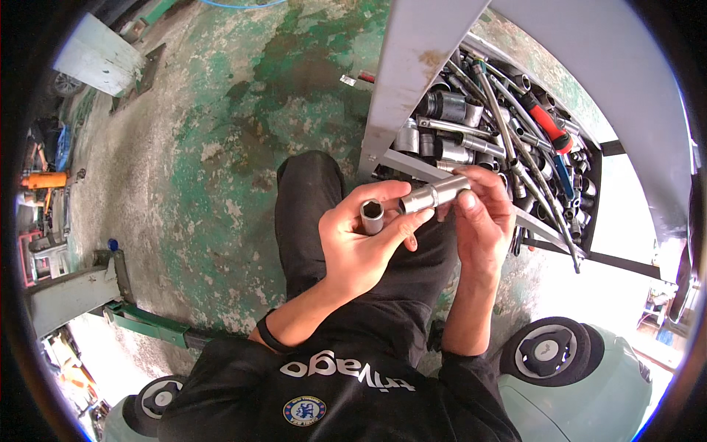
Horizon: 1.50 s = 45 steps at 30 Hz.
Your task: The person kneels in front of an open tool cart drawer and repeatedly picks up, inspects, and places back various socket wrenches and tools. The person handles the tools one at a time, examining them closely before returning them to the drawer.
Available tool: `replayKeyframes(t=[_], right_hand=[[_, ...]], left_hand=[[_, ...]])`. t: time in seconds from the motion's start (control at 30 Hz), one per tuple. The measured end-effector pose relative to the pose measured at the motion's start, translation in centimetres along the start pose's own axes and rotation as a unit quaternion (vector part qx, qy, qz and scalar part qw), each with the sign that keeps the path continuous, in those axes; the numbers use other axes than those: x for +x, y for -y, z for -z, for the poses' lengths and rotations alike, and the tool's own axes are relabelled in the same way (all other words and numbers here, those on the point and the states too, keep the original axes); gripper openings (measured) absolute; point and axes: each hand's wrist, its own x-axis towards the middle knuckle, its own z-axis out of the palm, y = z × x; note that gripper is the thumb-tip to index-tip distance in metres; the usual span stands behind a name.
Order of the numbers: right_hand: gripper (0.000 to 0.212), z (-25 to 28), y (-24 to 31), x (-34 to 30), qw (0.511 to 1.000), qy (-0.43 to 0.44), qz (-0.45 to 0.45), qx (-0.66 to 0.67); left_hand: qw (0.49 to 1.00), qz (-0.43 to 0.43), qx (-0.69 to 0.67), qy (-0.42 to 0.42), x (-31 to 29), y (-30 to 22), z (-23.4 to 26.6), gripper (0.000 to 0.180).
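A deep socket (372,220) with its hexagonal mouth facing up sits in my left hand (353,247), between the palm and the fingers. My right hand (482,221) grips a longer chrome socket piece (434,195) with thumb and fingers, tilted up toward the right. Its barrel narrows in the middle, and I cannot tell whether it is one piece or two joined. My left thumb and forefinger reach its lower left end. Both hands are above my right thigh, just short of the open tool drawer (412,163).
The drawer is crowded with sockets (449,107), long bars (508,147) and a red-handled tool (546,125). Its grey cabinet (589,44) stands at the right. Green lift arms (151,324) and a post (99,55) are at the left. A pale green car (574,398) stands behind me.
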Motion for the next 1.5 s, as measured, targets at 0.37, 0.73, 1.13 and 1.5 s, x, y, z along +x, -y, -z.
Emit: replayKeyframes(t=[0.37,0.73,1.13,1.5], right_hand=[[0.034,-0.1,-2.0,-1.0,0.99,0.047,-0.102,0.082],[0.04,0.6,-2.4,-0.9,0.983,-0.16,-0.067,-0.064],[0.02,3.6,-2.8,3.0,0.949,-0.279,-0.055,-0.138],[0.03,2.2,-1.2,2.7,0.939,-0.296,-0.127,-0.119]], left_hand=[[0.995,-0.052,0.076,0.031,0.0,-0.5,-0.2,0.032],[0.972,0.21,0.074,0.077,1.4,1.8,2.7,0.03],[0.83,0.051,0.544,0.111,1.5,14.4,14.7,0.02],[0.794,-0.023,0.576,0.194,1.9,17.1,14.7,0.02]])
